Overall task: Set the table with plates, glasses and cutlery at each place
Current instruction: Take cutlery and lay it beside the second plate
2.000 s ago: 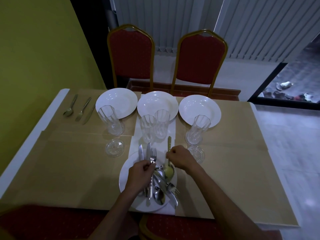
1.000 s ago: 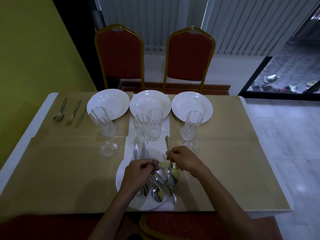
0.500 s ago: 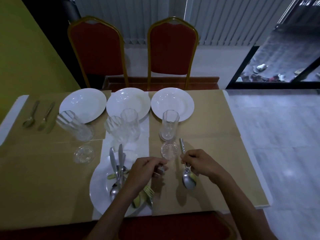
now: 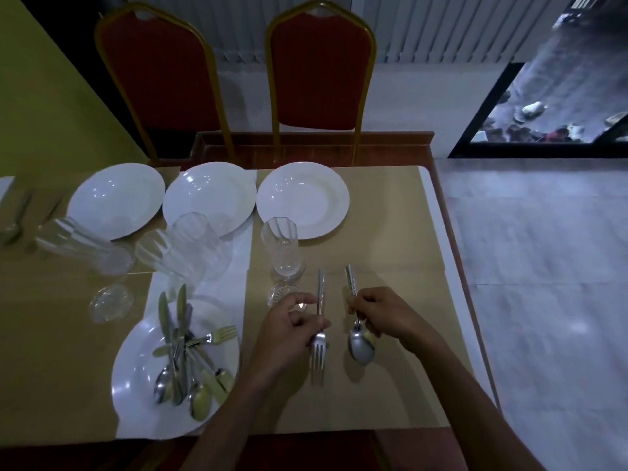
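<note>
Now the left hand [image 4: 289, 331] pinches a fork [image 4: 318, 355] at its neck, tines pointing to the near edge of the table [image 4: 390, 232], handle jutting beyond the fingers. Just beside it, nearer the near right corner, the right hand [image 4: 384, 317] pinches a spoon [image 4: 361, 346], its bowl below the fingertips.

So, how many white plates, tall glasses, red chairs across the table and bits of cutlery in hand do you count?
White plates: 4
Tall glasses: 4
Red chairs across the table: 2
Cutlery in hand: 2 (fork in left hand, spoon in right hand)
Total: 12
</note>
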Available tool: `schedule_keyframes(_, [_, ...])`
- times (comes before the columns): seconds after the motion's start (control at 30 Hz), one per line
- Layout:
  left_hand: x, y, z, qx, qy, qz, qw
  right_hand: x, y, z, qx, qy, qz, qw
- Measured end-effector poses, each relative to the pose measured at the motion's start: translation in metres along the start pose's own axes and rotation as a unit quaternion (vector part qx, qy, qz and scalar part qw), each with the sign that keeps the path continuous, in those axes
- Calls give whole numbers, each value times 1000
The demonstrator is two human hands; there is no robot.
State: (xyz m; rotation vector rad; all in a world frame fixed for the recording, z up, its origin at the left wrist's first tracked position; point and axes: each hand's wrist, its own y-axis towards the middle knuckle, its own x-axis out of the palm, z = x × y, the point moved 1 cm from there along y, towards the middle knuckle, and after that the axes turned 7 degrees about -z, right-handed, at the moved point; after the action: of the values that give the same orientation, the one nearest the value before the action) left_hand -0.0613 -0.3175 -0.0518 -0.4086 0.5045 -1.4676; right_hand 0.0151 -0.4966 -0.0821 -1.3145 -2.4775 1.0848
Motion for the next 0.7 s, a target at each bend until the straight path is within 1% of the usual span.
schedule_keyframes(0.2, [29,30,2,-18,39,-3,999,-36,7,11,-6,-6,29,1000])
schedule_keyframes(0.37, [53,69,13,-9,77,-1,997,-66,20,16,-10,-20,59,998])
schedule_keyframes(0.47, [69,101,27,-5,115,-3,993,-87,36,17,-10,-44,74,996])
schedule_keyframes(0.53, [81,123,36,-10,109,4,994,-104,50,15,-8,-60,92,994])
schedule_keyframes(0.7, [112,178,58,-14,157,20,987,-146,95,8,0,-145,133,981])
